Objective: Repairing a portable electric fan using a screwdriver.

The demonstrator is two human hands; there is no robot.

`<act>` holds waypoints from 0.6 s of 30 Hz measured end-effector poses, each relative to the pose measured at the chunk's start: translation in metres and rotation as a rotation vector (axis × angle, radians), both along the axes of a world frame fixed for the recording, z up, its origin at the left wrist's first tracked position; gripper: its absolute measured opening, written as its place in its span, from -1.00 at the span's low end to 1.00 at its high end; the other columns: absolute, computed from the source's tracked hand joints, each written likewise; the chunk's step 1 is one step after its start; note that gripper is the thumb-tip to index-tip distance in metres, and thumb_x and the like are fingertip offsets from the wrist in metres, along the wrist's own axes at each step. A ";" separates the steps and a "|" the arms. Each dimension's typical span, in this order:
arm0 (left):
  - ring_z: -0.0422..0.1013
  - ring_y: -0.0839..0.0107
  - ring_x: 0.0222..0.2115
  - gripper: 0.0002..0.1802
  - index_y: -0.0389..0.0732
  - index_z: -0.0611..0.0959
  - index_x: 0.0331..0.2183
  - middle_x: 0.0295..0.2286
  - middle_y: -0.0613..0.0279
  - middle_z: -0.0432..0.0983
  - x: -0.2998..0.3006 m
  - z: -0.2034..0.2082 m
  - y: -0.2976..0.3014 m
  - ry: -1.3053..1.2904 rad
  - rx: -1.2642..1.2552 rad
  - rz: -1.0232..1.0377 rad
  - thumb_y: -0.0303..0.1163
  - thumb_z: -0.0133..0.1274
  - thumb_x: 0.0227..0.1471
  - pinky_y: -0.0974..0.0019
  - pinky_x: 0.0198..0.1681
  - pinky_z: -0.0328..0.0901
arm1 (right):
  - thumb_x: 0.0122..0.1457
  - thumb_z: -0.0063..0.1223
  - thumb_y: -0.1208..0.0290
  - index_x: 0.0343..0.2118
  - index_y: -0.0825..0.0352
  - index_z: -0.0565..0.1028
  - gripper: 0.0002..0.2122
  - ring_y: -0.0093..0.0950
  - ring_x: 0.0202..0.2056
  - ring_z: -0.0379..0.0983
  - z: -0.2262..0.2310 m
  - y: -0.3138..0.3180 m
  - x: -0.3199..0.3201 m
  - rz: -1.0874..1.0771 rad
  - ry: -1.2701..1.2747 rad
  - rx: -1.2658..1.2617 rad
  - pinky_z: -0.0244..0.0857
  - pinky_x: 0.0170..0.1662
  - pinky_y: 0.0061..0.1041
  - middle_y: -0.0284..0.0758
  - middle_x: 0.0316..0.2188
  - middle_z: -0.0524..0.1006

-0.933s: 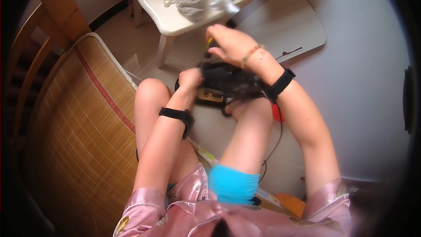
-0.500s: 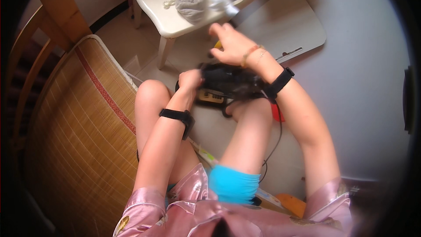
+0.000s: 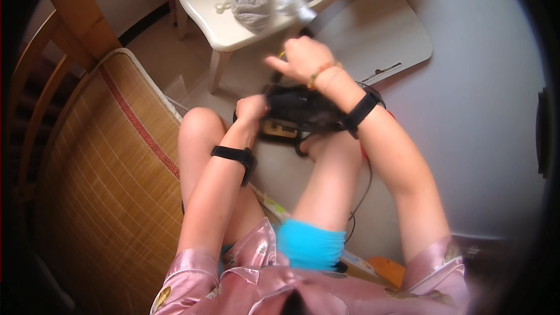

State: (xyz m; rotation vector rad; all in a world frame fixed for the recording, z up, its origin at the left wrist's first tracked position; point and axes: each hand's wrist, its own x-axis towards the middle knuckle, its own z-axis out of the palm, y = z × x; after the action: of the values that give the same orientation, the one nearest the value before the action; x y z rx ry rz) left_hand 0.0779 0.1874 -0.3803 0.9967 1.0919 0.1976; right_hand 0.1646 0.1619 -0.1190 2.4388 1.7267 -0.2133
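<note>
A black appliance, which looks like an electric fan, lies between my lower legs, partly blurred. Its base carries a tan panel with a row of buttons, and a round mesh edge shows beyond my right wrist. My left hand is closed at the appliance's left side. Above its far side is my right hand, with fingers curled and thumb stretched to the left. A small yellow part shows between thumb and fingers; the rest of that thing is hidden or blurred.
A cream stool at the far side bears a grey cloth bundle, a clear plastic bag and a small black plug. A pale board stands to its right. The bamboo mat lies left. A black cable runs beside my right leg.
My right hand has shifted slightly left and its fingers have curled in. My right forearm has swung left, showing more of the mesh edge. My left hand has hardly moved.
</note>
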 end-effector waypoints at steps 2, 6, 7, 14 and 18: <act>0.37 0.49 -0.53 -0.86 -0.40 0.58 -0.41 -0.51 0.21 0.42 0.003 0.017 -0.006 -0.024 -0.019 -0.014 -0.55 -0.06 0.08 0.51 -0.47 0.37 | 0.12 0.04 -0.08 -0.36 0.42 0.55 -0.50 -0.07 -0.34 0.56 0.005 -0.001 -0.003 -0.044 -0.033 -0.037 0.45 -0.24 -0.20 -0.01 -0.43 0.59; 0.37 0.47 -0.52 -0.86 -0.40 0.57 -0.39 -0.46 0.18 0.43 0.004 0.060 -0.015 -0.062 -0.195 0.119 -0.55 -0.06 0.09 0.50 -0.41 0.40 | 0.11 0.10 0.13 -0.14 0.41 0.40 -0.58 -0.06 -0.20 0.51 -0.004 -0.011 0.019 0.070 0.067 0.007 0.41 -0.13 -0.22 0.01 -0.28 0.56; 0.37 0.47 -0.52 -0.86 -0.40 0.57 -0.39 -0.46 0.18 0.43 0.002 0.059 -0.013 -0.060 -0.192 0.123 -0.55 -0.06 0.09 0.50 -0.41 0.40 | 0.11 0.10 0.13 -0.14 0.41 0.40 -0.58 -0.06 -0.20 0.51 -0.008 -0.011 0.022 0.074 0.069 0.009 0.41 -0.13 -0.22 0.01 -0.28 0.56; 0.36 0.49 -0.53 -0.86 -0.40 0.58 -0.38 -0.50 0.23 0.42 0.000 0.060 -0.010 -0.084 -0.221 0.162 -0.55 -0.07 0.09 0.49 -0.41 0.41 | 0.13 0.10 0.32 -0.17 0.43 0.34 -0.68 -0.07 -0.14 0.45 -0.012 -0.015 0.025 0.248 0.260 0.158 0.33 -0.06 -0.22 0.04 -0.25 0.50; 0.35 0.52 -0.55 -0.86 -0.40 0.59 -0.37 -0.53 0.26 0.40 -0.001 0.065 -0.012 -0.081 -0.217 0.152 -0.55 -0.06 0.09 0.49 -0.42 0.41 | 0.14 0.08 0.18 -0.34 0.52 0.49 -0.63 -0.01 -0.31 0.54 -0.006 -0.008 0.008 0.049 0.110 0.118 0.43 -0.22 -0.19 0.04 -0.40 0.57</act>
State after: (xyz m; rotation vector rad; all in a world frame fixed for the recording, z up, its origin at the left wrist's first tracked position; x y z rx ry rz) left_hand 0.0773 0.1755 -0.3152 0.7069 1.0901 0.2354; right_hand 0.1727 0.1541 -0.1251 2.5065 1.8940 -0.2515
